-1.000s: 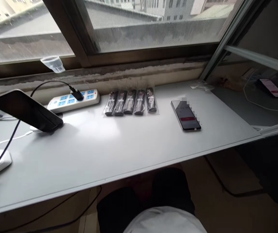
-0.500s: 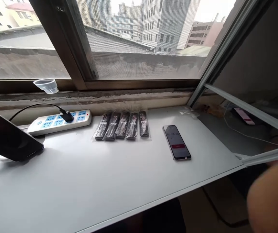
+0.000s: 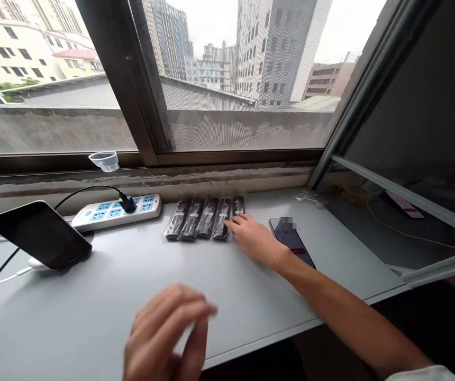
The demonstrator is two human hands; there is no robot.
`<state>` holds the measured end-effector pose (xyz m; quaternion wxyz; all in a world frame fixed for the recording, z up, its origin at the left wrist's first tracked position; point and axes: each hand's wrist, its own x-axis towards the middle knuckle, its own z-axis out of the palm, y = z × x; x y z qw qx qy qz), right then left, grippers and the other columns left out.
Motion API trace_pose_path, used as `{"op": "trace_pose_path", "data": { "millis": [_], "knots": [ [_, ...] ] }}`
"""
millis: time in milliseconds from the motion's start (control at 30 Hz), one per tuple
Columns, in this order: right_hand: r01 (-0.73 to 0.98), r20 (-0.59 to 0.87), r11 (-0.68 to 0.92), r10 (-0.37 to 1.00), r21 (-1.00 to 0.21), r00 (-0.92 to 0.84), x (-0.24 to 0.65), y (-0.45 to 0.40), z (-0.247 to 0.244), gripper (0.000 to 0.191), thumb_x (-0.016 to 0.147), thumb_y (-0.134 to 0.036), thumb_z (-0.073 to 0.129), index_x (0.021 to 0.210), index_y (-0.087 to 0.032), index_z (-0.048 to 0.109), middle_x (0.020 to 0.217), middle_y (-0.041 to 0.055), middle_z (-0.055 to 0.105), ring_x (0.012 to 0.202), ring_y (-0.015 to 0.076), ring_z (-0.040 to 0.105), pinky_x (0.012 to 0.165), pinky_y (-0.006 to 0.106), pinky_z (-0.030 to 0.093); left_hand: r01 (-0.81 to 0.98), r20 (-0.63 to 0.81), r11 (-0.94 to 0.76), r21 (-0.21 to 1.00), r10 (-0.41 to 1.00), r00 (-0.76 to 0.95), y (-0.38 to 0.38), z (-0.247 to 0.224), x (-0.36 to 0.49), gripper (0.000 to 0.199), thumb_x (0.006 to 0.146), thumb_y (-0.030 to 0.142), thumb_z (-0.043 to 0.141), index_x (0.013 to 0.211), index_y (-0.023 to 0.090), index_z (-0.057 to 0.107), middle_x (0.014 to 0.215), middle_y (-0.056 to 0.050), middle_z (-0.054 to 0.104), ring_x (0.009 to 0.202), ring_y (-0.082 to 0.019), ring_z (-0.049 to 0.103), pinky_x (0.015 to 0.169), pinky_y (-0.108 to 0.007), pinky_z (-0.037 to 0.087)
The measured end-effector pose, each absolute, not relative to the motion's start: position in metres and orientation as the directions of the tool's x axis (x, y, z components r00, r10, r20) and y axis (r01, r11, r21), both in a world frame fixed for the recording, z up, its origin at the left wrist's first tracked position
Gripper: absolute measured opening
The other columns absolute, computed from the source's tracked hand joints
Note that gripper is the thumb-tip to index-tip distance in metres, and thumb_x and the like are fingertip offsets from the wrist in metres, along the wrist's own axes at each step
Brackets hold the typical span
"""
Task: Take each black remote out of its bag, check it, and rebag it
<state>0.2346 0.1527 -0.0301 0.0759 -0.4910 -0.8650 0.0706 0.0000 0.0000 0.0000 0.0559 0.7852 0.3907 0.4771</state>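
Several black items in clear plastic bags [image 3: 207,218] lie side by side at the back of the grey table. My right hand [image 3: 254,238] reaches over the rightmost bag [image 3: 238,205], its fingertips on or just above it; whether they grip it cannot be made out. Beneath my right forearm a phone [image 3: 303,252] lies face up, partly covered. My left hand [image 3: 167,333] is raised above the table's front edge, slightly blurred, its fingers curved and the thumb apart from them, with nothing in it.
A white power strip [image 3: 88,218] with a black plug lies along the window wall. At the left a dark tablet [image 3: 41,233] leans on a stand with cables. A clear plastic cup [image 3: 106,161] is by the window sill. A metal frame [image 3: 410,198] borders the right side.
My right hand has come in from the right edge to the rightmost bag. My left hand has entered at the bottom. The view has shifted, so the table items appear lower and more to the right.
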Motion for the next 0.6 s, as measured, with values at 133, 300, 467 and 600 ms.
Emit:
{"op": "trace_pose_path", "data": {
  "millis": [133,300,467,600],
  "knots": [
    [0.868,0.093,0.460,0.888,-0.189,-0.450,0.225,0.153,-0.022,0.030,0.099,-0.003,0.051,0.118,-0.018,0.069,0.106,0.0130,0.075,0.106,0.0258,0.068,0.087,0.033,0.054,0.639,0.578,-0.524,0.562,0.802,0.150,0.044,0.005,0.013,0.013,0.104,0.024,0.054,0.109,0.025,0.066,0.099,-0.004,0.070,0.081,-0.017,0.066,0.067,-0.029,0.053],
    [0.813,0.370,0.460,0.869,-0.357,-0.329,0.211,0.154,-0.010,0.024,0.103,-0.011,0.051,0.096,-0.019,0.073,0.097,0.0118,0.077,0.088,0.0248,0.071,0.079,0.034,0.051,0.702,0.268,-0.281,0.655,0.954,0.131,0.092,-0.014,0.038,0.064,0.097,0.043,0.062,0.153,0.020,0.043,0.144,-0.019,0.058,0.107,-0.029,0.071,0.082,-0.041,0.060],
    [0.411,0.540,0.567,0.819,-0.714,-0.193,0.194,0.150,0.004,0.014,0.099,-0.024,0.061,0.100,-0.025,0.075,0.098,0.0027,0.080,0.090,0.0207,0.075,0.087,0.033,0.056,0.486,0.313,-0.307,0.819,0.947,0.070,0.139,-0.021,0.052,0.057,0.088,0.030,0.070,0.142,0.019,0.055,0.135,-0.015,0.067,0.122,-0.031,0.066,0.101,-0.043,0.055],
    [0.248,0.546,0.533,0.838,-0.809,-0.017,0.204,0.164,-0.004,0.024,0.098,-0.036,0.061,0.115,-0.023,0.072,0.118,0.0069,0.076,0.109,0.0216,0.071,0.096,0.033,0.056,0.332,0.274,-0.262,0.906,0.962,0.010,0.174,-0.007,0.030,0.050,0.088,0.036,0.073,0.132,0.015,0.062,0.102,-0.008,0.074,0.086,-0.024,0.073,0.082,-0.038,0.059]
  ]
}}
